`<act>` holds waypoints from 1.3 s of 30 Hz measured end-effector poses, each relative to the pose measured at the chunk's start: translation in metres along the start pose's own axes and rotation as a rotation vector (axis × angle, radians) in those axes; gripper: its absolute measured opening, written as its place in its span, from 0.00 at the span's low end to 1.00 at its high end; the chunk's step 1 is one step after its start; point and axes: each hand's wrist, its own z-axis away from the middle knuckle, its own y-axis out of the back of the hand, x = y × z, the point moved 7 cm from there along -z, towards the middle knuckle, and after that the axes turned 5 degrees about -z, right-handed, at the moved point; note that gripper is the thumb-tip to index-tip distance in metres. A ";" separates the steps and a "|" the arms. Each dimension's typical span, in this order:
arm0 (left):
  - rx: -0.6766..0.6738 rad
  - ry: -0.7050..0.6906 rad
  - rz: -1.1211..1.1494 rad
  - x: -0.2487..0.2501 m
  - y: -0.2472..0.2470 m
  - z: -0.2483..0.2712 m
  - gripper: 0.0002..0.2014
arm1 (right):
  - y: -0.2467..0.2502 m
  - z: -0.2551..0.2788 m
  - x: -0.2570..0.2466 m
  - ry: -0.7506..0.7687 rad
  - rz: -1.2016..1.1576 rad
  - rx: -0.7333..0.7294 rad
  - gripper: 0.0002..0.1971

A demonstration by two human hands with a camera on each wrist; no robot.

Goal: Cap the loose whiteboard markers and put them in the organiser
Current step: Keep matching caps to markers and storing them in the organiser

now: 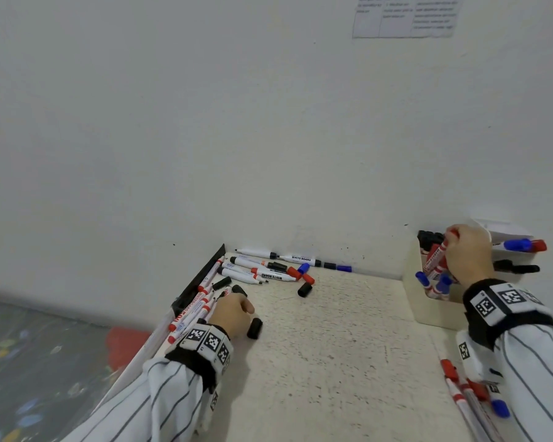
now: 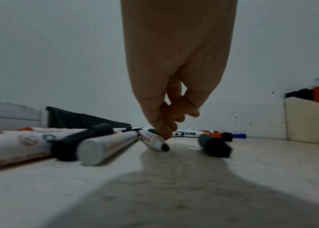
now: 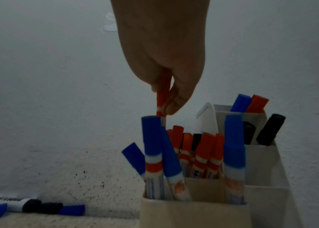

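Fingers [image 3: 171,106] of the right hand [image 1: 468,253] pinch a red-capped marker [image 3: 162,98] by its cap, upright over the cream organiser [image 3: 193,212] at the right of the frame. Left hand [image 1: 233,312], lower left, curls its fingertips onto an uncapped black marker [image 2: 152,141] lying on the table [image 1: 332,362], a loose black cap [image 1: 254,327] just beside it.

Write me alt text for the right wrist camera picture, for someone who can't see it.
The right hand pinches a red-capped marker by its cap, upright, over a cream organiser already crowded with blue-, red- and black-capped markers standing in its compartments. At lower left, a black-ended marker and a loose blue cap lie on the table against the white wall.
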 end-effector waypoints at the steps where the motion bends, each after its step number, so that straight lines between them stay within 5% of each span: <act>1: 0.013 -0.012 -0.013 -0.002 0.002 -0.001 0.17 | -0.007 -0.002 0.005 -0.009 0.023 -0.026 0.12; 4: 0.045 -0.019 -0.071 -0.010 0.010 -0.006 0.17 | -0.022 0.000 0.017 -0.063 0.079 -0.062 0.13; 8: -0.170 0.031 -0.374 -0.018 0.003 -0.021 0.13 | -0.035 0.002 0.028 -0.082 0.179 -0.122 0.10; 17: -0.223 0.113 -0.400 -0.025 0.001 -0.029 0.32 | -0.049 0.002 0.027 -0.087 0.275 -0.196 0.11; 20: -0.148 -0.036 -0.449 -0.017 -0.001 -0.026 0.20 | -0.053 0.002 0.027 -0.080 0.283 -0.208 0.13; 23: -0.011 -0.200 -0.355 -0.012 0.000 -0.017 0.10 | -0.056 0.004 0.028 -0.070 0.299 -0.223 0.15; 32: 0.407 -0.381 0.079 0.016 0.041 0.000 0.10 | -0.060 0.013 0.025 -0.087 0.409 -0.311 0.18; 36: 0.422 -0.348 0.256 0.040 0.053 0.012 0.10 | -0.056 0.016 0.021 -0.106 0.422 -0.322 0.17; 39: 0.306 -0.300 0.389 0.057 0.044 0.010 0.13 | -0.050 0.020 0.007 -0.049 0.461 -0.252 0.16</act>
